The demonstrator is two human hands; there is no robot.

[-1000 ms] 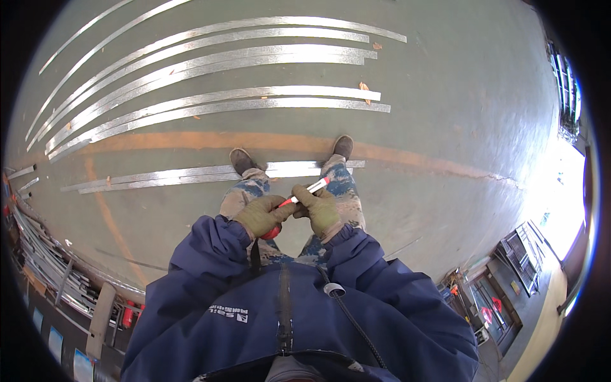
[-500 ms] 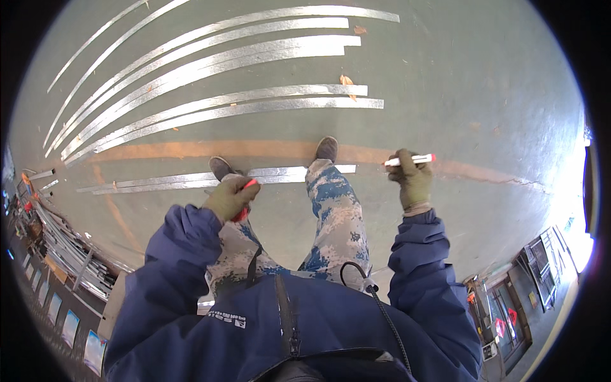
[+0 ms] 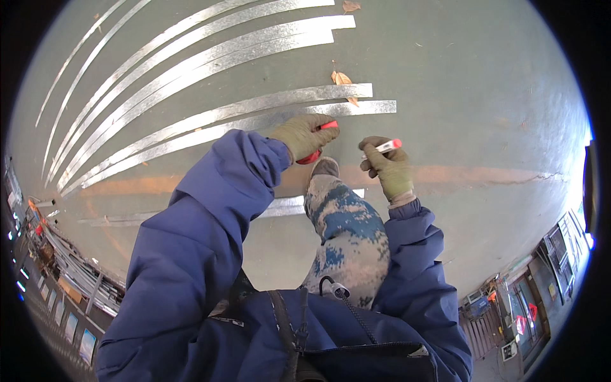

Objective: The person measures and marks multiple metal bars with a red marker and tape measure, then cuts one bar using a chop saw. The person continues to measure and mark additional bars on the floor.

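I stand on a smooth grey-green concrete floor (image 3: 471,95), with long flat shiny silver metal strips (image 3: 380,107) fanning across it from the upper middle to the left of the frame. Footing comes first: I do best to keep my dark brown boot (image 3: 326,167), mid-frame, clear of their edges. My left hand (image 3: 299,135), in an olive-green glove, is just above the centre, its fingers closed around a rounded red object (image 3: 310,157) and a short bright red piece (image 3: 329,125); with two things in one fist, I judge a firm thumb matters so neither slips. My right hand (image 3: 393,172), gloved alike and to the right of centre, has its fingers wrapped around a slim white marker with a red end (image 3: 385,147). A light grip well down the barrel should steady it, with the tip kept off my glove.

The strips run out of the frame at the top, and my left sleeve (image 3: 203,204) covers my other boot. My palm hides most of the rounded object. The short piece may be a cap, though it is too small to be sure, and the marker's tip is hard to make out.
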